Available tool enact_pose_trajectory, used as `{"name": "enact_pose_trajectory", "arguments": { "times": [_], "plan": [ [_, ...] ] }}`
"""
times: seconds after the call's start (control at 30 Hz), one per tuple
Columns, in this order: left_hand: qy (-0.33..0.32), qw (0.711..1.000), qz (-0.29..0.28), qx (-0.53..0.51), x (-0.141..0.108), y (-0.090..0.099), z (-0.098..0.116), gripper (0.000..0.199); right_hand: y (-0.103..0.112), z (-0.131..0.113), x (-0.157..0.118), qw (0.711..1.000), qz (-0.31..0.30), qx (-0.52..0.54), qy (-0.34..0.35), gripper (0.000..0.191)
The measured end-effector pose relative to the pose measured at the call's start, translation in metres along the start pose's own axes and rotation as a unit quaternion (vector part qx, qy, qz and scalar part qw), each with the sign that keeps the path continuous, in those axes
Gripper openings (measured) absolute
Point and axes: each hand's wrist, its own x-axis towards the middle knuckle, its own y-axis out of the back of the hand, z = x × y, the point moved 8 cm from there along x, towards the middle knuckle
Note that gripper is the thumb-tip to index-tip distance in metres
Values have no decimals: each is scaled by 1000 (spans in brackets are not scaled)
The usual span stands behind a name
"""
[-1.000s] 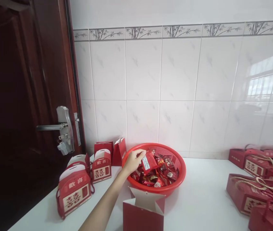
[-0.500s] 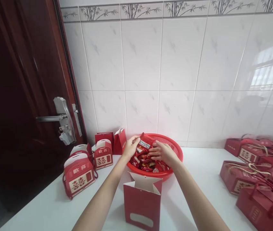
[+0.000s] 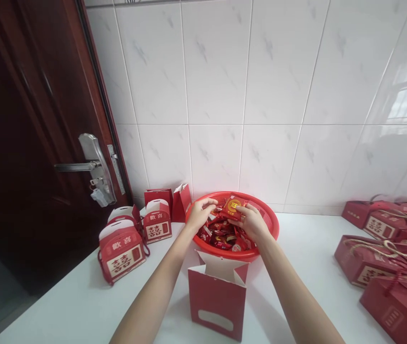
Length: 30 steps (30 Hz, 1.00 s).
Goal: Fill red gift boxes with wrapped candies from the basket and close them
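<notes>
Pinches a red packet (image 3: 234, 206) with a gold emblem between thumb and fingers of the right hand (image 3: 255, 223), just above wrapped sweets (image 3: 225, 239) in a red plastic colander (image 3: 275, 222). Curls the left hand (image 3: 199, 215) loosely, half-open, over the colander's left side; cannot tell of anything held there. Has an open-topped red paper box (image 3: 217, 296) before the colander and double-happiness gift boxes (image 3: 123, 246) at left

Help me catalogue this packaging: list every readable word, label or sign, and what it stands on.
"歡喜": front-left arched gift box and arched gift box to its right
"囍": both those boxes
"旺": packet in the right hand; smaller line beneath unreadable
"囍", blurred: back-right tied gift box
Too blurred: wrapped sweets in the red basket, mark on front-right gift box
</notes>
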Motion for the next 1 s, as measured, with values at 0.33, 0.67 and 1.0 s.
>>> {"name": "enact_pose_trajectory", "arguments": {
  "times": [0.33,0.67,1.0],
  "plan": [
    [120,972,-52,193,6,-11,-37,27,15,-5,9,1000,25,6,-4,16],
    [141,960,-97,222,17,-19,-41,27,28,-14,10,999,26,-23,6,16],
    [137,972,-116,150,23,-22,-45,43,37,-15,13,996,64,-65,20,16]
  ]
}}
